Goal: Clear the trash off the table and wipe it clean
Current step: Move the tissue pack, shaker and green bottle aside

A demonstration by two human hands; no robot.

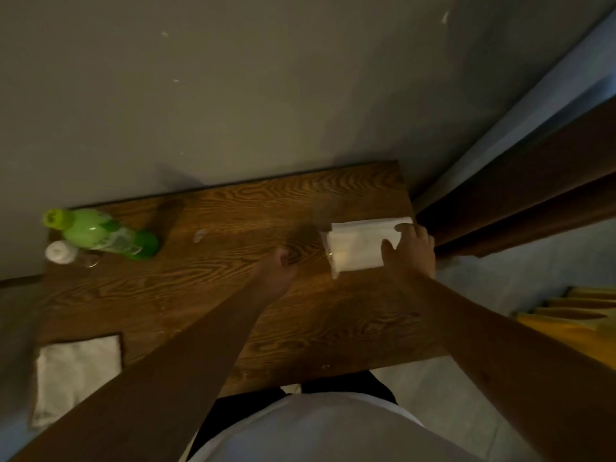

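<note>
Seemingly two bottles (100,236), one cloth (78,378) — one tissue pack (358,246).

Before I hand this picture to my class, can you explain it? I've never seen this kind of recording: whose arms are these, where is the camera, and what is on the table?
There is no machine here. One camera, worn on a person's head, looks down at their own two bare arms, so it is a single picture from above.

The wooden table stands against a wall. At its far left are a green bottle and a smaller clear bottle with a white cap. A white cloth lies at the near left corner.

The right hand rests on a white pack of tissues near the right edge. The left hand is curled above the table's middle; whether it holds anything cannot be seen.
</note>
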